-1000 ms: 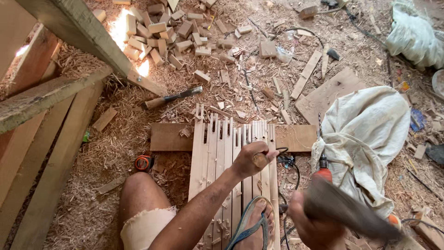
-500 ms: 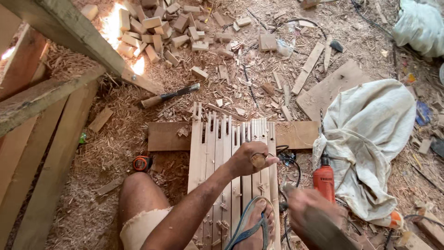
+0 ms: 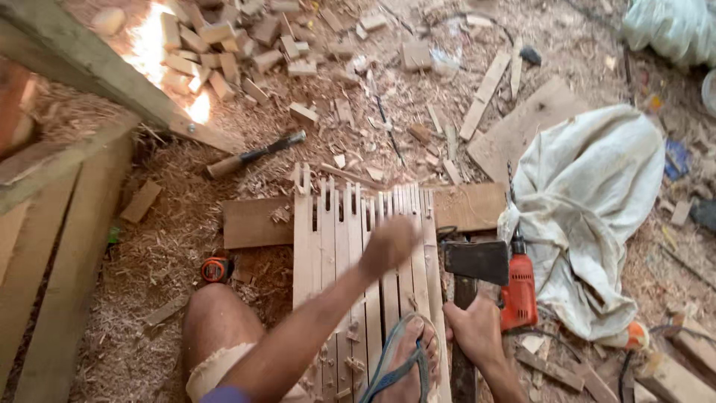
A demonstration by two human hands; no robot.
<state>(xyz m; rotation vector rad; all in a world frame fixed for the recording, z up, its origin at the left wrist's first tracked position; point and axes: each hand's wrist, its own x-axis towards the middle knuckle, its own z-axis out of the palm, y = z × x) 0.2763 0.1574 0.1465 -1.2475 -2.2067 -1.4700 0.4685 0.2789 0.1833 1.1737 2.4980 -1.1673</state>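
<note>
Hatchet (image 3: 474, 263) now lowered beside slats (image 3: 350, 246), right hand (image 3: 474, 330) gripping

Slats (image 3: 350, 246): pale bare wood, matt, rough-sawn ends. Hatchet (image 3: 475, 263): dull dark metal head, worn wood handle. Drill (image 3: 519, 289): glossy orange plastic. Sack (image 3: 597, 201): off-white woven cloth, creased. Floor (image 3: 171, 246): coarse shavings, sawdust.

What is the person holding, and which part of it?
The right hand grips a hatchet by its handle. The blurred left hand is too unclear to tell.

Daylight, upper-left glare, blurred left hand (image 3: 389, 246)
</note>
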